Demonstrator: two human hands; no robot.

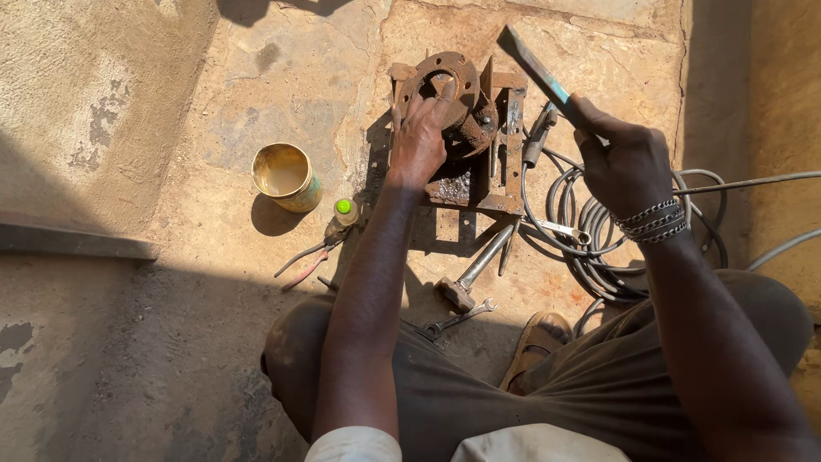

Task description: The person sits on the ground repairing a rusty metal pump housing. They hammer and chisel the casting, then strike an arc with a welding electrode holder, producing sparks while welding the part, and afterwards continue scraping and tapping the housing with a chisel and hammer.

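A rusty welded steel frame sat on the stone floor in hard sunlight, and everything else lay around it. Just right of the frame a coil of grey hose sprawled, with a shiny spanner resting on its near loops and a dark handled tool leaning between hose and frame. Below the frame lay a hammer and, nearer the person's knees, a second spanner. Left of the frame stood a brass-coloured tin can holding a pale, cloudy liquid, its shadow falling beneath it; a small bottle with a green cap stood between can and frame, and red-handled pliers lay below that bottle. On top of the frame rested a rusty round flange with bolt holes and a large centre hole. The left hand lay flat across the flange's lower half, fingers spread and pressing on the metal, the forearm stretched straight out from the body. The right hand, wrist ringed with chain bracelets, was closed round a flat metal file, held raised right of the frame with its tip slanting up and left above the frame's top edge.
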